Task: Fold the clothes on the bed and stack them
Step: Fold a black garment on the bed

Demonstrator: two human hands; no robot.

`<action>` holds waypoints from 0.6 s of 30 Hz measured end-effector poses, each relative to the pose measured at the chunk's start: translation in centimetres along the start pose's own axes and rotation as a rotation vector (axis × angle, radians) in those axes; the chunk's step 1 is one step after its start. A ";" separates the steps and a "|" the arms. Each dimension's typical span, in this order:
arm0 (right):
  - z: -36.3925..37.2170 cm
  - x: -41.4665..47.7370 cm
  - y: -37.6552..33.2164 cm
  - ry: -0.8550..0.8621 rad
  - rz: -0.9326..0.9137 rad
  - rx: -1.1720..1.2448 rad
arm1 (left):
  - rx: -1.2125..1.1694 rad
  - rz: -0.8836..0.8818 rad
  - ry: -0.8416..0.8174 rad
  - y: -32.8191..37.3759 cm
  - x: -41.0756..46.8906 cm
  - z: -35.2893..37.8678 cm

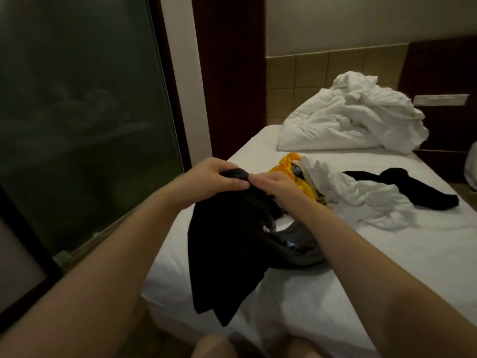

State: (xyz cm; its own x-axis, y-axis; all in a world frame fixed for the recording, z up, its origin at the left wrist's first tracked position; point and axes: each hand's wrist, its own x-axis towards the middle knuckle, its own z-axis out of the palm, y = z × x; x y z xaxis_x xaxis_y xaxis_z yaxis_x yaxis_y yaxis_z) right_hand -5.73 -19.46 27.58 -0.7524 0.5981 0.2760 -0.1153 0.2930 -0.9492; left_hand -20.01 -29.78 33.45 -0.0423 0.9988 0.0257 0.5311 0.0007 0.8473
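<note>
A black garment [227, 249] hangs from both my hands above the near left part of the white bed [387, 267], its lower end draped over the bed's edge. My left hand [219, 178] grips its top edge, and my right hand [273, 186] pinches the same edge right beside it. Behind my right hand lies a yellow garment [289, 164]. To its right sits a crumpled white garment [361, 195], and further right lies another black garment [413, 192]. A dark grey piece [296, 251] lies on the sheet under my right forearm.
A rumpled white duvet and pillow [348, 120] are piled at the head of the bed against a tiled wall. A large dark glass panel [77, 112] stands close on the left. My knees [214, 347] show at the bottom edge.
</note>
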 end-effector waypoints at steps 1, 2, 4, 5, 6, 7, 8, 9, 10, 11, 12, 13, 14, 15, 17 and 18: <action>-0.5 0.1 -0.3 -0.011 -0.015 -0.040 | 0.041 0.004 0.010 0.2 0.1 -0.5; -0.8 0.1 -0.7 -0.019 -0.029 -0.079 | 0.083 0.015 0.025 0.4 0.1 -0.9; -1.7 0.4 -1.3 -0.028 -0.058 -0.128 | 0.126 0.057 0.069 0.8 0.3 -1.6; -2.0 0.5 -1.7 -0.042 -0.059 -0.117 | 0.132 0.085 0.107 1.1 0.5 -2.0; -2.4 0.6 -2.2 -0.056 -0.046 -0.079 | 0.137 0.116 0.157 1.4 0.6 -2.4; -3.0 0.8 -2.5 -0.071 -0.032 -0.029 | 0.139 0.149 0.208 1.9 0.8 -2.8; -3.5 0.9 -3.1 -0.085 -0.019 -0.001 | 0.139 0.180 0.253 2.5 1.1 -3.3; -4.1 1.0 -3.6 -0.100 -0.006 -0.024 | 0.137 0.204 0.290 3.1 1.3 -3.7; -4.6 1.0 -4.3 -0.105 0.007 -0.070 | 0.137 0.223 0.325 3.8 1.6 -4.2; -5.3 0.9 -5.0 -0.120 0.024 -0.120 | 0.142 0.240 0.359 4.5 1.8 -4.7; -6.0 0.9 -5.7 -0.126 0.047 -0.174 | 0.149 0.253 0.383 5.2 2.0 -5.2; -6.7 1.0 -6.4 -0.130 0.068 -0.234 | 0.158 0.260 0.389 5.9 2.3 -5.6; -7.4 1.1 -7.0 -0.132 0.083 -0.303 | 0.181 0.268 0.379 6.6 2.5 -6.0; -8.1 1.3 -7.5 -0.128 0.105 -0.385 | 0.215 0.282 0.371 7.1 2.7 -6.2; -9.2 1.5 -8.2 -0.139 0.168 -0.606 | 0.259 0.351 0.413 8.1 2.9 -6.2; -9.6 1.4 -8.4 -0.140 0.207 -0.727 | 0.250 0.403 0.462 8.5 3.0 -6.1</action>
State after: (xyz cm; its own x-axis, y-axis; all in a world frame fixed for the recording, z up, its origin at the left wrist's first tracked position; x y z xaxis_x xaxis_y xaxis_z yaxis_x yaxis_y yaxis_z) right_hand 0.38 -13.92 37.43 -0.7927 0.6085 0.0360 0.4557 0.6308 -0.6280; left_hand -20.82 -27.07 44.01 -0.1284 0.7990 0.5875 0.7597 -0.3016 0.5762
